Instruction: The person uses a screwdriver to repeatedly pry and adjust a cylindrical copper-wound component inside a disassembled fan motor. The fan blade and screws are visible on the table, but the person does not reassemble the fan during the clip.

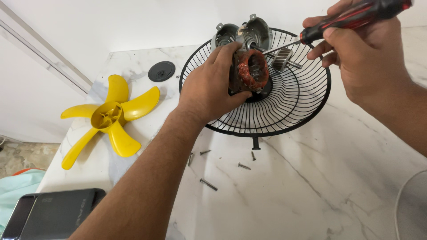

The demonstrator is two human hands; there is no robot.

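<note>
My left hand [212, 84] grips a fan motor stator [250, 70] with reddish copper windings, held over the black wire fan guard [293, 111]. Above the guard's right side, my right hand [356, 49] holds a red-and-black screwdriver [356, 15]; its metal shaft points left toward the motor. Two grey metal motor housing halves [255, 31] lie at the guard's far edge. A ribbed rotor on a shaft [283, 58] rests just right of the stator.
A yellow fan blade [109, 116] lies at the left on the white marble table. A black round cap [161, 71] sits behind it. Several loose screws [208, 184] lie near the front of the guard. A dark flat device [53, 213] is at the bottom left.
</note>
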